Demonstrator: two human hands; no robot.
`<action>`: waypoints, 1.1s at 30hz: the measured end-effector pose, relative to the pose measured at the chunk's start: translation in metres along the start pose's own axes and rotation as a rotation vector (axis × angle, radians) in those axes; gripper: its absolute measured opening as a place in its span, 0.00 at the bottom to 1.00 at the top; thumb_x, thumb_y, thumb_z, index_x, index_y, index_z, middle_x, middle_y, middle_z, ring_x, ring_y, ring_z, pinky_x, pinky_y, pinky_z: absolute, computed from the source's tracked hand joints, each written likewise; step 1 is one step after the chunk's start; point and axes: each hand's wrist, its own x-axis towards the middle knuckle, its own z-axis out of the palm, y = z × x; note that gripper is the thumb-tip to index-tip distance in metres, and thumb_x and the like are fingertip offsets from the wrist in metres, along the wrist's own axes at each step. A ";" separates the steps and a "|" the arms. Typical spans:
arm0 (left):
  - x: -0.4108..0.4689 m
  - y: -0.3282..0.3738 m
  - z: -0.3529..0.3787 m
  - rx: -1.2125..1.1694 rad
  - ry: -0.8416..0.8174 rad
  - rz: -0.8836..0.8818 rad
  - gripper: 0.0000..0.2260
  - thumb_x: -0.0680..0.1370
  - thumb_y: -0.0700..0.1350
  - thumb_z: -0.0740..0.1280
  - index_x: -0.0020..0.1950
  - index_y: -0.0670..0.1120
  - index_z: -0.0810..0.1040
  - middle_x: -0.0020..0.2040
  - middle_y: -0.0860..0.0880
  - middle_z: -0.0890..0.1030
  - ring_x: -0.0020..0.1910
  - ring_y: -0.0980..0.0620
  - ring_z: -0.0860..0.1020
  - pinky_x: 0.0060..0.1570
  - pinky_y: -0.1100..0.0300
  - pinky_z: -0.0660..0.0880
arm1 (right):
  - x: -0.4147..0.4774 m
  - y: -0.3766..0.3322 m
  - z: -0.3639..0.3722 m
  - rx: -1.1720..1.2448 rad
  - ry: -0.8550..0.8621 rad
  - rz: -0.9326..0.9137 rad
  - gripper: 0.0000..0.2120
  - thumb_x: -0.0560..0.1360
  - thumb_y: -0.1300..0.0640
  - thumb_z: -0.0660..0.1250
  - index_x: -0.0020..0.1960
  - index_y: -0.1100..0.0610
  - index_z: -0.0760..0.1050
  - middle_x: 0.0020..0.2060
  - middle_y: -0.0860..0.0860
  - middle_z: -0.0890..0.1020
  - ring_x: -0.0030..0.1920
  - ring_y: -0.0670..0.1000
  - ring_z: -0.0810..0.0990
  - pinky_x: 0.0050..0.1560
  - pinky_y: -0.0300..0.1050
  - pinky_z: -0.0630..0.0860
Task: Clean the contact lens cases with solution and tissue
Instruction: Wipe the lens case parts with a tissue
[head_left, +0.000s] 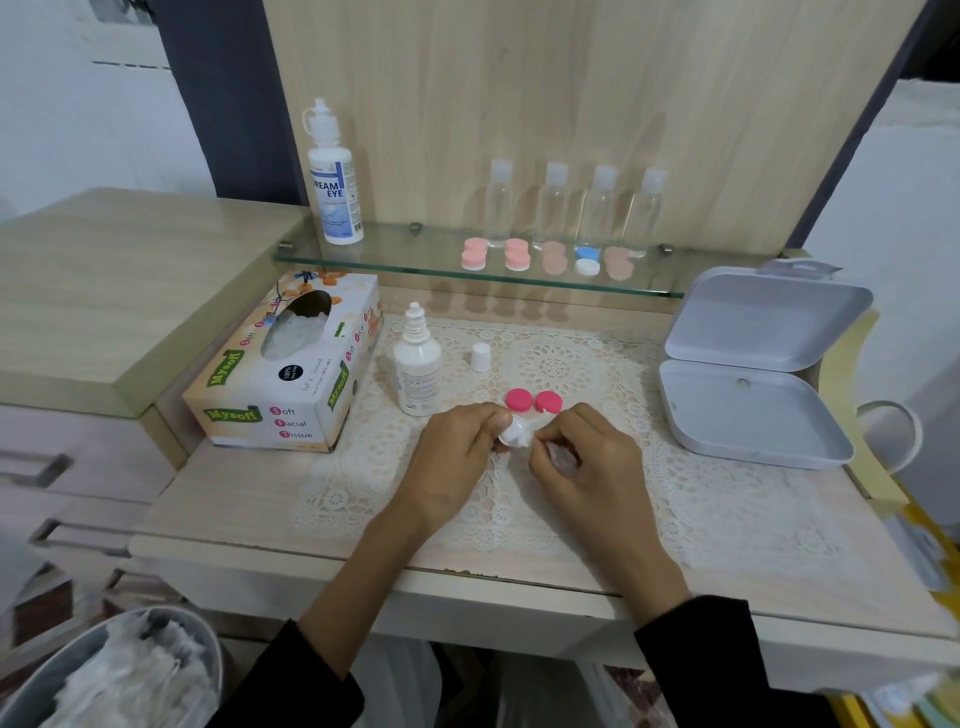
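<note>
- A person's left hand (457, 460) pinches a small white plastic lens case (510, 432) between curled thumb and fingers, just above the worktop (234, 509) at centre.
- The right hand (587, 467) has its fingers pressed together on a crumpled white tissue (523, 440), which is pushed into the well of the case.
- Two round, glossy pink caps (519, 400) lie side by side on the lace mat (571, 358), just beyond the hands.
- One small white solution bottle (417, 364) stands upright and uncapped to the left, its white cap (481, 356) standing apart from it.
- One cardboard tissue box (291, 364) sits further left (oval opening, soft sheets showing).
- On the glass shelf (395, 254) stand one large labelled bottle (335, 182) and four clear plastic bottles (500, 202). In front of these lie five more cases (474, 254), four of them pink or peach and one blue and white.
- One smooth white hinged box (753, 364) lies open at right.
- One round bin (130, 670) at lower left holds crumpled tissues.
</note>
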 end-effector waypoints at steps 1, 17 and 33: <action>0.000 0.000 0.000 0.001 0.004 0.000 0.21 0.78 0.54 0.55 0.45 0.40 0.79 0.38 0.47 0.81 0.40 0.50 0.79 0.44 0.48 0.75 | 0.000 0.001 -0.001 0.004 0.020 0.018 0.07 0.71 0.66 0.70 0.37 0.58 0.74 0.34 0.47 0.74 0.34 0.47 0.73 0.33 0.42 0.68; -0.001 0.002 0.001 0.028 0.083 0.063 0.22 0.79 0.56 0.53 0.46 0.41 0.79 0.39 0.49 0.81 0.40 0.50 0.77 0.42 0.50 0.74 | 0.005 0.013 -0.005 0.122 0.177 0.325 0.08 0.78 0.59 0.65 0.54 0.51 0.79 0.43 0.45 0.79 0.41 0.44 0.76 0.40 0.45 0.75; -0.005 0.004 0.005 0.252 0.097 0.111 0.06 0.72 0.44 0.73 0.48 0.50 0.82 0.46 0.55 0.77 0.48 0.54 0.74 0.53 0.54 0.72 | 0.003 0.016 0.002 0.066 -0.040 0.303 0.04 0.72 0.62 0.69 0.43 0.54 0.80 0.40 0.45 0.79 0.41 0.43 0.76 0.42 0.43 0.74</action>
